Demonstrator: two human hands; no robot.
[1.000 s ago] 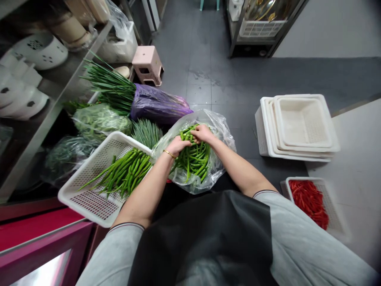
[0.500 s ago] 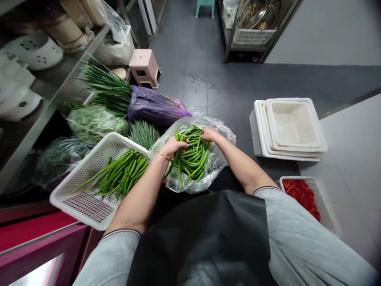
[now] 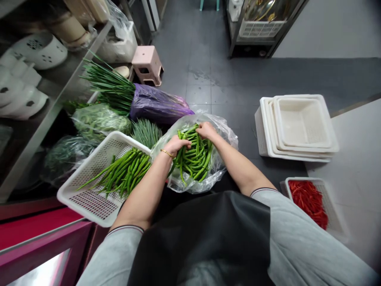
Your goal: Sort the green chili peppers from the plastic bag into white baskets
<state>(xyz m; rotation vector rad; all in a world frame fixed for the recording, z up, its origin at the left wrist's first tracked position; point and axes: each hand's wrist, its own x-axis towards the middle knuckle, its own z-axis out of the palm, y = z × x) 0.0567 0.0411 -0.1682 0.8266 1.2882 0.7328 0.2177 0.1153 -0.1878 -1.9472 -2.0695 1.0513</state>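
Observation:
A clear plastic bag lies open in front of me, with a heap of long green chili peppers inside. My left hand, a gold bracelet at its wrist, is closed around several of these peppers over the bag's left side. At the heap's far edge, my right hand has its fingers pinched on a green chili pepper; the fingertips are partly hidden. Left of the bag, a white perforated basket holds more green chili peppers, lying roughly side by side.
Leafy greens in a purple bag lie beyond the basket, near bagged vegetables. A pink stool stands behind them. To the right are stacked white baskets and a basket of red chili peppers. A metal shelf borders the left.
My right hand has shifted slightly up and left along the heap's far edge, nearer my left hand. The left hand keeps its bunch. The whole view has shifted a little.

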